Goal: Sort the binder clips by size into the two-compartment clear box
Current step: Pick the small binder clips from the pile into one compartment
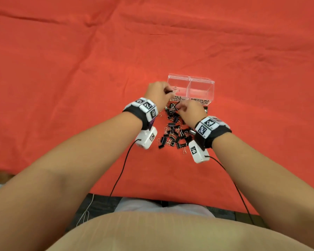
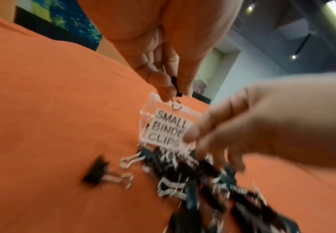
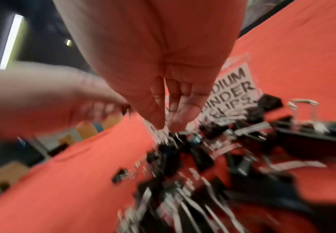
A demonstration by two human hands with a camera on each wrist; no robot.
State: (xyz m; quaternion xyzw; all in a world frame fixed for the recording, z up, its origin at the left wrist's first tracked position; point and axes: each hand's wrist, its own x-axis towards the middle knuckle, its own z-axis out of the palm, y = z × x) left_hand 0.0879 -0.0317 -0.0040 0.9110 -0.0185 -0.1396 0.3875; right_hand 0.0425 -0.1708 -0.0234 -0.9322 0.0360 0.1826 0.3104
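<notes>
Orange-red cloth [image 1: 62,87], creased, spread across the whole tabletop. Nearest on it, a loose heap of black binder clips with silver wire handles [image 1: 174,131], scattered between the two wrists and reaching up to the front of the box. One black clip [image 2: 97,171] lying a little apart at the heap's left edge in the left wrist view. A larger black clip with raised wire loop [image 3: 310,134] at the heap's right side in the right wrist view.

Right hand [image 1: 190,113] down over the far end of the heap, just in front of the box, fingers [image 3: 185,108] extended downward with tips among the clips; too blurred to tell whether anything is pinched.

Left hand [image 1: 158,95] raised beside the box's left front corner. Thumb and fingers [image 2: 163,85] pinching a small black binder clip [image 2: 174,83], its wire loop hanging down over the rim of the left compartment.

Beyond the hands, the clear plastic two-compartment box [image 1: 209,87], upright on the cloth. Left compartment fronted by a white label reading SMALL BINDER CLIPS [image 2: 169,129], right compartment by a white label reading MEDIUM BINDER CLIPS [image 3: 237,88]. Both compartments looking see-through to the cloth from the head view.

Black-and-white marker bands [image 1: 145,107] strapped on both wrists, black cables trailing back toward the body.
</notes>
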